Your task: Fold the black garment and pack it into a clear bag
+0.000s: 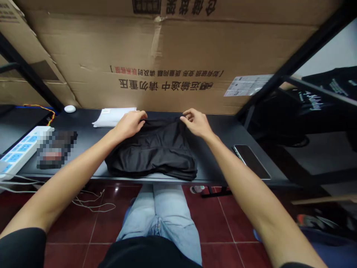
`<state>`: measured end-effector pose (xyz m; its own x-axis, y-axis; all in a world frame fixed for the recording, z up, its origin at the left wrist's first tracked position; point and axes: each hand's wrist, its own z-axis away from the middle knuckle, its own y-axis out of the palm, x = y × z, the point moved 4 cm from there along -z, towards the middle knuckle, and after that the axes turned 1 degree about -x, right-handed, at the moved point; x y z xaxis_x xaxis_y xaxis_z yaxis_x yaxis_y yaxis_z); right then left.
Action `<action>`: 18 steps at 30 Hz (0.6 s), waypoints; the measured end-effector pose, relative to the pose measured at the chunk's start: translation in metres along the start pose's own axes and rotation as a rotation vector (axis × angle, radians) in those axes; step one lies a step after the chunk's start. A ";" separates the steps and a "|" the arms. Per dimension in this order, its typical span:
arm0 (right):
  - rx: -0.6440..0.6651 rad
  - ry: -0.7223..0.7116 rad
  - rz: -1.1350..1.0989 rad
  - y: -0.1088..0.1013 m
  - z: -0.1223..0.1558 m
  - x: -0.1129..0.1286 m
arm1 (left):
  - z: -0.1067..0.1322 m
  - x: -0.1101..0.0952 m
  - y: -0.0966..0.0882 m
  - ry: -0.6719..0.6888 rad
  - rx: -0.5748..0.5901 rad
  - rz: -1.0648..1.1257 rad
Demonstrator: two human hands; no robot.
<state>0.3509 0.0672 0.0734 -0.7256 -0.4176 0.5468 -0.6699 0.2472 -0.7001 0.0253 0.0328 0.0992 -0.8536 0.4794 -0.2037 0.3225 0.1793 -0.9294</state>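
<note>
On the dark worktop point(223, 124), mid-width: left hand point(129, 124) and right hand point(196, 123) clamped on the black garment point(153, 152).
The hands sit apart, each pinching the garment's far edge; the cloth lies bunched between them and reaches the near edge. I'd judge this goes best with both pinches level and the edge drawn evenly taut, so no crease sets in. As for writing, the cardboard box point(178, 56) behind carries upside-down Chinese print: black characters that seem to read 请勿重压, with a red line above. Its white label point(245, 85) is too small to read. The pale script on the dark shirt point(320, 100), far right, is illegible.
</note>
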 end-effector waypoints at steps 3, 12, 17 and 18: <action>0.038 -0.107 0.086 0.007 0.017 0.011 | 0.025 -0.013 0.000 -0.021 -0.002 -0.117; 0.516 -0.102 0.285 0.052 0.067 0.033 | 0.124 -0.024 0.035 -0.170 0.154 -0.158; 0.555 -0.054 0.321 0.064 0.069 0.026 | 0.128 -0.014 0.045 -0.207 0.167 -0.129; 0.552 -0.050 0.314 0.064 0.068 0.026 | 0.128 -0.014 0.046 -0.207 0.171 -0.122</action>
<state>0.3003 0.0126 0.0111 -0.8573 -0.4419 0.2640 -0.2369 -0.1167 -0.9645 -0.0005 -0.0751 0.0204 -0.9529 0.2742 -0.1295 0.1537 0.0686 -0.9857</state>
